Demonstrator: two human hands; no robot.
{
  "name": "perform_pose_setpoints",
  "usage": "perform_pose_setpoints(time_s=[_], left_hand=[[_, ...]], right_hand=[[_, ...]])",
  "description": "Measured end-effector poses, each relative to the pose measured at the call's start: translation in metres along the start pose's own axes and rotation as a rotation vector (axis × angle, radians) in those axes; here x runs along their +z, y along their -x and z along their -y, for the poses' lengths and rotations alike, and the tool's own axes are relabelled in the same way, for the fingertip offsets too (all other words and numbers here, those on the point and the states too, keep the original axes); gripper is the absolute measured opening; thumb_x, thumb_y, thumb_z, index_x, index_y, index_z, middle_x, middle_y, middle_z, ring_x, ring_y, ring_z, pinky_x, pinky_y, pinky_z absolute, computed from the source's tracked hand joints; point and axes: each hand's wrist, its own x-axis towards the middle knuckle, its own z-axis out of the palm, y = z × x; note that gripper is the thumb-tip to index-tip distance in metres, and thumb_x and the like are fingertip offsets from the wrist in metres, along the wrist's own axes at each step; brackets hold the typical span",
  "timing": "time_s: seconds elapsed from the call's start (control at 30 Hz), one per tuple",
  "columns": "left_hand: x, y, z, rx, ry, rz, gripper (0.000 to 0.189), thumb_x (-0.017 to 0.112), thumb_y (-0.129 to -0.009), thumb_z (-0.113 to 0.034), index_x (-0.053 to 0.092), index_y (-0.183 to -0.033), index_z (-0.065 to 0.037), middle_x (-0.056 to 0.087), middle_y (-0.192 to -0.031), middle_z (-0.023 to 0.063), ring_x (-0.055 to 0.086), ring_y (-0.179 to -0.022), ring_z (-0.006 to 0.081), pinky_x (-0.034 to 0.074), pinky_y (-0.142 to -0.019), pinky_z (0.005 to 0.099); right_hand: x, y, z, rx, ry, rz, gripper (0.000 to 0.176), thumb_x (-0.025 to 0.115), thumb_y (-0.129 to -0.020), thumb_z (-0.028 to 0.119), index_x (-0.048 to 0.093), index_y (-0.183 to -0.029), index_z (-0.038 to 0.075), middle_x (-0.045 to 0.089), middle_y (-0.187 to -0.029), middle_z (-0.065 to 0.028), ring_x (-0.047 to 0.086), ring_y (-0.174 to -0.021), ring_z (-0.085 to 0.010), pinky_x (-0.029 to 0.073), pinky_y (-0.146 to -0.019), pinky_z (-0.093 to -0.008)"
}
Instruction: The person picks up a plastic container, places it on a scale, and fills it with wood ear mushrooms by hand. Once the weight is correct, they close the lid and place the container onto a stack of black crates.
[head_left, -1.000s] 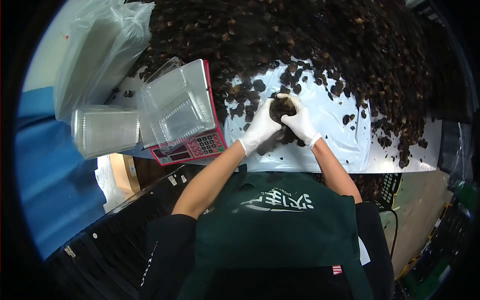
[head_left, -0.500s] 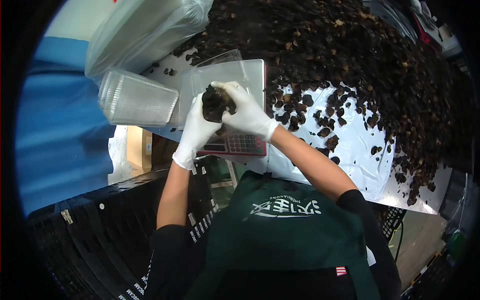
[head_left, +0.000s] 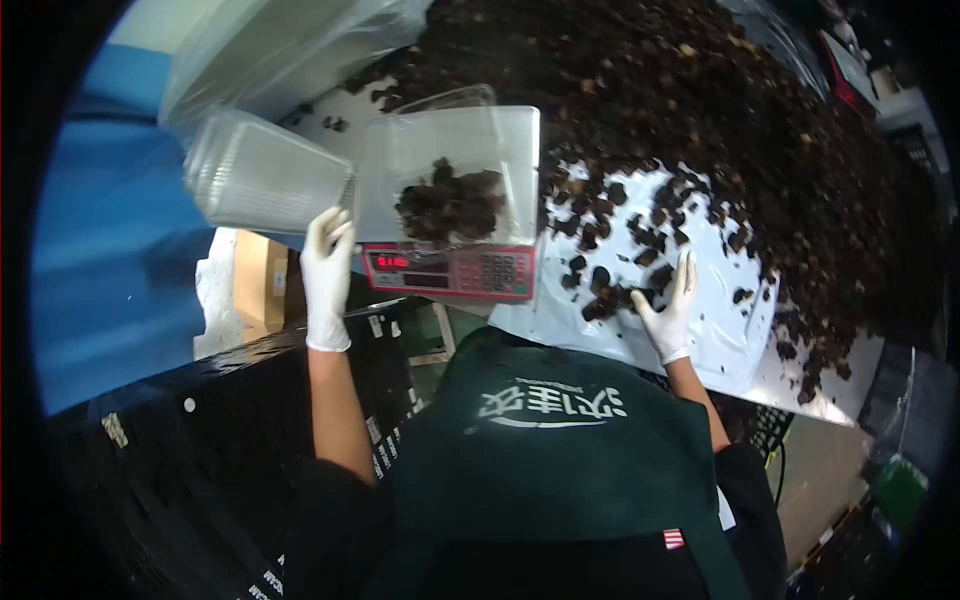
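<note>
My left hand (head_left: 328, 265), in a white glove, is beside the left end of a red-framed digital scale (head_left: 450, 272), near a stack of clear plastic trays (head_left: 275, 180). Its fingers are loosely bent, with nothing seen in them. On the scale's pan a clear tray (head_left: 515, 150) holds a clump of dark, curled pieces (head_left: 450, 205) that look like wood ear mushrooms. My right hand (head_left: 668, 315), also white-gloved, lies open over a white plastic sheet (head_left: 715, 335), thumb spread from the fingers. Several loose dark pieces (head_left: 605, 298) lie at its thumb side.
A large heap of the same dark pieces (head_left: 640, 90) covers the back and right of the table. A plastic-wrapped stack (head_left: 290, 60) stands at back left. Below the table's left side are a cardboard box (head_left: 262, 285) and black crates (head_left: 200, 450).
Both hands have parted from over the scale. The dark clump they held now lies in the tray; my left hand has moved left and down, my right hand right to the sheet.
</note>
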Motion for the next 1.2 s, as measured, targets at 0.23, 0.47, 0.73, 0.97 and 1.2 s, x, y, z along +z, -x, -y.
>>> perform_pose_setpoints(time_s=[0.23, 0.47, 0.73, 0.97, 1.2], left_hand=[[0.007, 0.029, 0.04, -0.093, -0.018, -0.038, 0.031, 0.063, -0.096, -0.009, 0.059, -0.125, -0.001, 0.066, -0.117, 0.0082, 0.062, -0.103, 0.0121, 0.051, -0.084, 0.0247], [0.019, 0.032, 0.03, -0.02, 0.022, -0.042, 0.026, 0.064, -0.096, -0.009, 0.063, -0.12, -0.002, 0.067, -0.111, 0.0055, 0.061, -0.099, 0.0094, 0.05, -0.083, 0.0236], [0.004, 0.046, 0.045, -0.021, 0.024, -0.159, 0.021, 0.064, -0.094, -0.005, 0.065, -0.115, -0.001, 0.069, -0.106, 0.0047, 0.062, -0.096, 0.0095, 0.049, -0.088, 0.0242], [-0.016, 0.065, 0.064, -0.082, 0.064, -0.252, 0.019, 0.064, -0.096, -0.01, 0.066, -0.114, -0.004, 0.069, -0.106, 0.0016, 0.062, -0.095, 0.008, 0.049, -0.081, 0.0221], [-0.018, 0.078, 0.073, -0.113, 0.121, -0.242, 0.021, 0.06, -0.099, -0.012, 0.064, -0.118, -0.004, 0.068, -0.112, 0.004, 0.064, -0.102, 0.0116, 0.05, -0.083, 0.0238]], right_hand=[[0.016, 0.013, 0.025, 0.001, 0.025, 0.236, 0.11, 0.081, -0.067, 0.05, 0.031, -0.147, -0.007, 0.027, -0.154, -0.0286, 0.021, -0.145, -0.0466, 0.012, -0.12, -0.0557], [0.067, -0.023, 0.083, -0.451, 0.06, 0.311, 0.064, 0.074, -0.074, 0.043, 0.058, -0.13, 0.017, 0.049, -0.139, -0.0175, 0.04, -0.133, -0.0403, 0.03, -0.108, -0.0556], [0.078, -0.044, 0.037, -0.496, 0.094, 0.192, 0.025, 0.07, -0.083, 0.033, 0.067, -0.096, 0.012, 0.06, -0.105, -0.0075, 0.055, -0.102, -0.0289, 0.041, -0.087, -0.0459], [0.061, -0.064, 0.001, -0.318, -0.063, 0.0, 0.02, 0.072, -0.088, 0.019, 0.058, -0.076, 0.01, 0.055, -0.072, -0.0111, 0.056, -0.056, -0.0292, 0.047, -0.053, -0.0415], [0.045, -0.143, 0.147, -0.18, -0.499, -0.096, 0.019, 0.073, -0.086, 0.01, 0.061, -0.076, 0.0, 0.06, -0.068, -0.0043, 0.052, -0.064, -0.0095, 0.045, -0.062, -0.0259]])
